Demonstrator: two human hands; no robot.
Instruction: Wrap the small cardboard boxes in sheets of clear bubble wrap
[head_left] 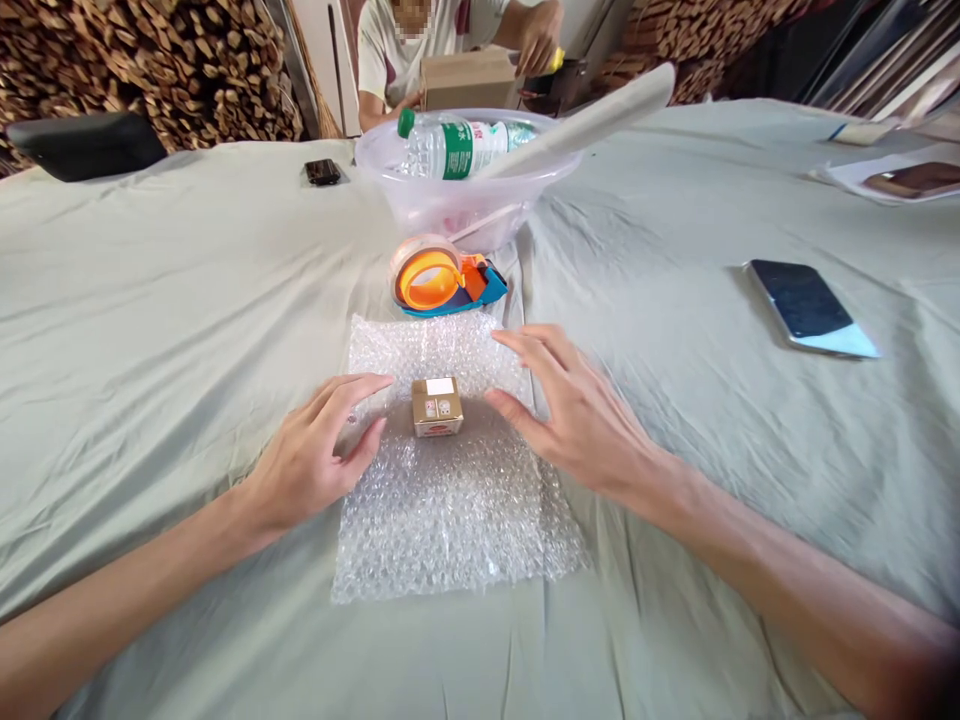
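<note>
One small box on bubble wrap.
Your left hand and right hand flank it, fingers and thumbs apart.

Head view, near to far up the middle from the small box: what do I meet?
Small box → tape dispenser → translucent basin → larger cardboard box.

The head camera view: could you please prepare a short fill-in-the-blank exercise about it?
1. The small box lies between the left hand and the right hand, on a sheet of ____ wrap.
2. The bottle in the basin has a ____ cap.
3. A phone lies to the ____ of the tape dispenser.

Missing words: bubble; green; right.
</note>
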